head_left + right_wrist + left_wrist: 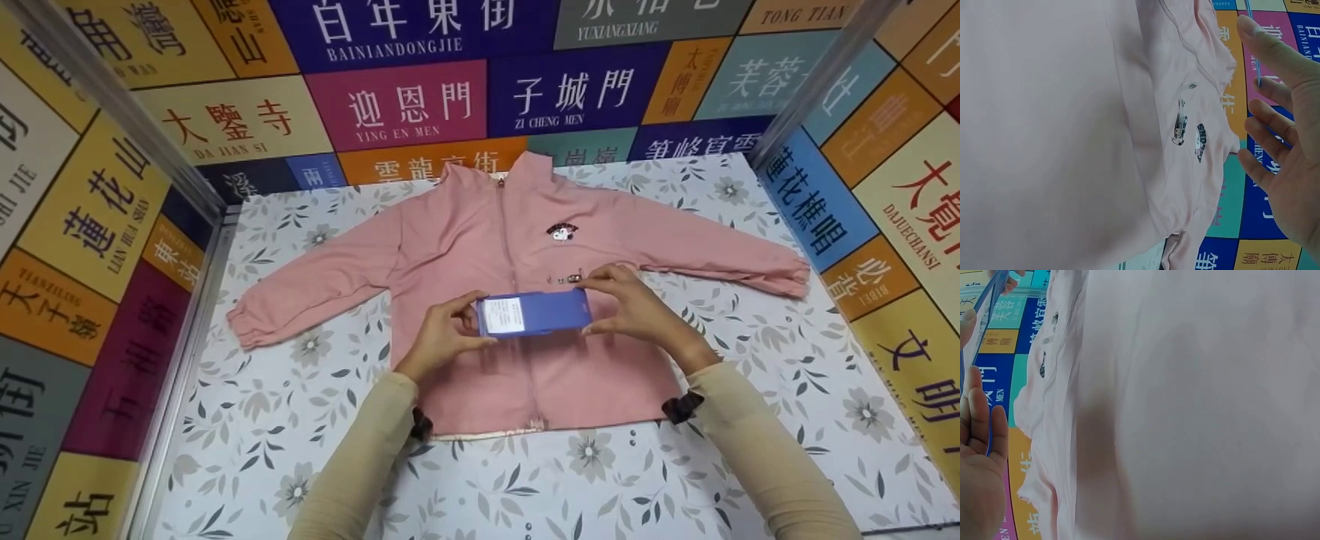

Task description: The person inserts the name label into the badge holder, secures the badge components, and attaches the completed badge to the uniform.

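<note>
A flat blue box with a white printed label at its left end is held up over the pink zip jacket. My left hand pinches its left end between thumb and fingers. At the other end, my right hand grips it by the edges with thumb and forefinger; the other fingers are spread in the right wrist view. On the jacket, just beyond the box, lies a small shiny metal piece resembling a nail clipper. A tiny round metal bit sits beside it.
The jacket lies spread, front up, with a cartoon patch on its chest, on a white leaf-patterned table top. Panels of coloured signs stand behind and at both sides, with metal posts at the corners.
</note>
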`<state>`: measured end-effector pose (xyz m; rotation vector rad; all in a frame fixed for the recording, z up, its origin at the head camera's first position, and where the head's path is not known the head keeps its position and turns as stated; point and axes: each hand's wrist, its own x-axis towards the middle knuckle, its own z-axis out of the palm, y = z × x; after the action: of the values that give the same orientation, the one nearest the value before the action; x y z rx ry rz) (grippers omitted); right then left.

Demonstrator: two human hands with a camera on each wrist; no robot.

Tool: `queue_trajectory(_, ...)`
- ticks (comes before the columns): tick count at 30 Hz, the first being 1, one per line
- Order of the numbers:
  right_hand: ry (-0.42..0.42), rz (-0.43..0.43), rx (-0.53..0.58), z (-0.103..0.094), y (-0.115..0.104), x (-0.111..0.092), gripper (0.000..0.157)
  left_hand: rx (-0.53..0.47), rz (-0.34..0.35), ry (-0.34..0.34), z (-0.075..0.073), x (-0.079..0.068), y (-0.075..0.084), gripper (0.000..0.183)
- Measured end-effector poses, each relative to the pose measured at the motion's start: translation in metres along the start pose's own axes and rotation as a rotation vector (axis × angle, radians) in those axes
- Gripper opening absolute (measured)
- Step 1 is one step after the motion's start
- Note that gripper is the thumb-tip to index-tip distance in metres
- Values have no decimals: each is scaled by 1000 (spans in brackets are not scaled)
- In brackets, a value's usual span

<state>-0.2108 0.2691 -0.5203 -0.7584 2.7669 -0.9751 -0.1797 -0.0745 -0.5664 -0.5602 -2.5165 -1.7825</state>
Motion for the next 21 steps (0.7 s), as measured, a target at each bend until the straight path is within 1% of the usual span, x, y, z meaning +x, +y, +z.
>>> queue_trajectory(6,14,-19,32,6,-2,3,78,15,-3,-8,1,1,1,71)
queue_trajectory(7,13,-15,31,7,-3,4,78,11,2,-10,2,2,-3,72)
queue_trajectory(13,13,-12,42,12,-8,6,78,-2,-10,-9,3,1,-1,74)
queue_trajectory(21,31,-35,58,18,-11,9,78,-4,-21,-23,2,2,-2,74)
